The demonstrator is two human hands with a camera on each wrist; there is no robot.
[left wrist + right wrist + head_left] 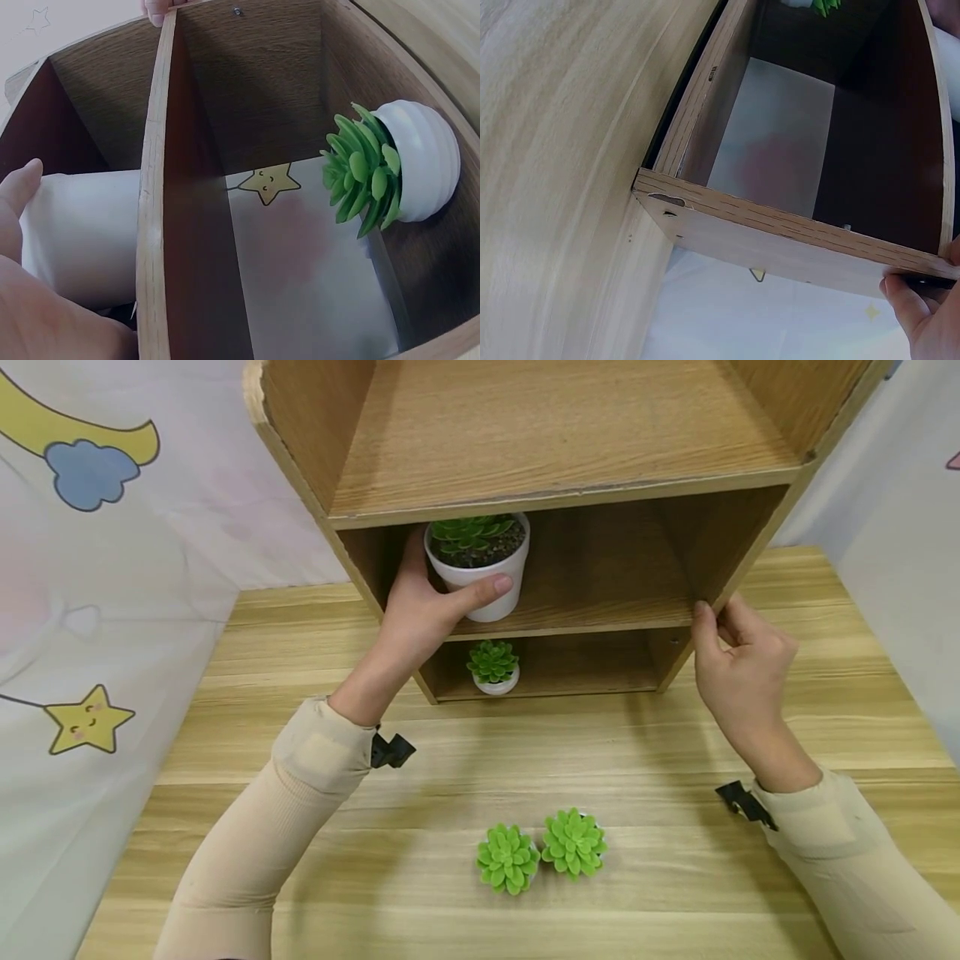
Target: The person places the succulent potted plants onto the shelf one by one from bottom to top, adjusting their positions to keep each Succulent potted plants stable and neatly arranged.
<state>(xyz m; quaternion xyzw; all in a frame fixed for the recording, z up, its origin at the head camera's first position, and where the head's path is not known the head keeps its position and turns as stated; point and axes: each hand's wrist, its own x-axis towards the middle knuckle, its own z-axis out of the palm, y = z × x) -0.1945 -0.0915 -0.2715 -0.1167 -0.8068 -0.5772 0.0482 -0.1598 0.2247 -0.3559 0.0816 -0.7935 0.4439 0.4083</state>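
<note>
In the head view, the left hand grips a white pot holding a green succulent and dark soil, at the left of the middle compartment. The thumb lies across the pot's front; the other fingers are hidden behind it. The left wrist view shows the same pot beside the shelf board. The right hand pinches the right edge of the wooden shelf, also seen at its side panel in the right wrist view, where the hand is partly visible.
A small potted succulent stands in the bottom compartment, at its left. Two small green succulents stand side by side on the wooden table in front of the shelf. Printed cloth hangs behind and at the left.
</note>
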